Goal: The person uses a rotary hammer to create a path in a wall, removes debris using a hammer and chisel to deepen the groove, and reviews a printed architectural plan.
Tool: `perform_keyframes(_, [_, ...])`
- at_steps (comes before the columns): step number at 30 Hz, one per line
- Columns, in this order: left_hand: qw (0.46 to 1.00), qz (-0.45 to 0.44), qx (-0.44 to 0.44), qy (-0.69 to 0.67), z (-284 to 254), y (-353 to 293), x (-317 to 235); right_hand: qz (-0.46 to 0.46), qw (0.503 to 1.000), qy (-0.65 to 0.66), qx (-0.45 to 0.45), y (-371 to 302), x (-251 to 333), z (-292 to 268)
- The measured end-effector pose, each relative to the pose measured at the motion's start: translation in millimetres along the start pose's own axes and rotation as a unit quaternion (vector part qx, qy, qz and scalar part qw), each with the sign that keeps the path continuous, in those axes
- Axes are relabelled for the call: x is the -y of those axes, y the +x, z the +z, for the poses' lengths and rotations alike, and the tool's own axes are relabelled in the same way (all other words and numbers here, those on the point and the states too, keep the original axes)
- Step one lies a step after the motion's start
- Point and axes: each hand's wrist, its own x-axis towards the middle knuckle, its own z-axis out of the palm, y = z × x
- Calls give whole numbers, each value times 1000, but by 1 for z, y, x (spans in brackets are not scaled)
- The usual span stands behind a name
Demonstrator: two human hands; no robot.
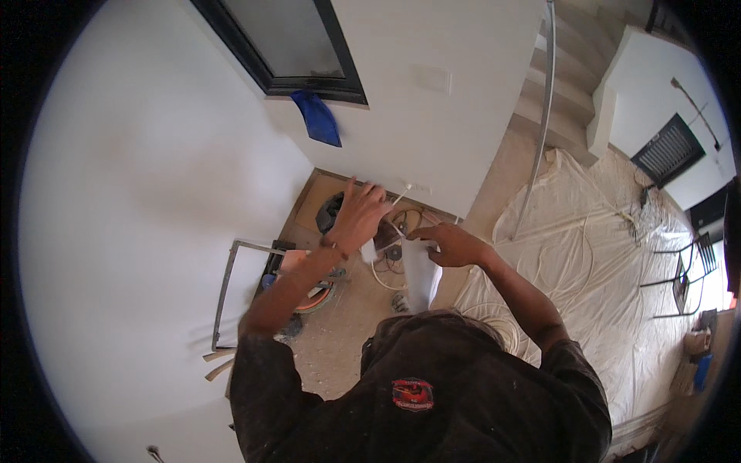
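Note:
My right hand (457,245) grips the top edge of a white, sheet-like piece (421,276), its fingers bent over it. The piece hangs down toward my body; its exact kind cannot be made out. To the left, my left hand (360,214) is raised with its fingers stretched and spread, slightly blurred. A smaller white piece (368,249) shows just under the left hand, and whether the hand touches it is unclear. Between the hands runs a thin pale strip or cord (397,228).
A black bucket or bag (329,213) stands in the corner beyond my left hand. Coiled cables (395,253) lie on the floor below. A metal frame (225,289) leans on the left wall. Plastic sheeting (571,231) covers the floor at right, near stairs (562,77).

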Motion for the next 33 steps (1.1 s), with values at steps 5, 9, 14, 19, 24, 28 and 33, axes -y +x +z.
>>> perform_keyframes(5, [975,60,-159,142,-30,60,27,-33,990,138,-14,-9,-13,-29])
perform_keyframes(9, [969,16,-242,39,-72,78,15,1,957,281,-66,-29,-10,-46])
perform_keyframes(14, [931,42,-119,-342,-79,59,-41,-59,923,352,-142,-51,-19,-49])
perform_keyframes(19, [863,112,-3,-493,-28,76,-82,8,926,290,-243,-92,-46,-33])
perform_keyframes(24, [902,73,-40,-423,-14,51,-64,10,961,164,-224,-84,-4,-17])
perform_keyframes(28, [933,79,-52,-347,-22,43,-107,14,948,1,-318,-136,50,-50])
perform_keyframes(33, [930,168,0,-326,-40,45,-154,-32,928,-145,-341,-140,32,-40])
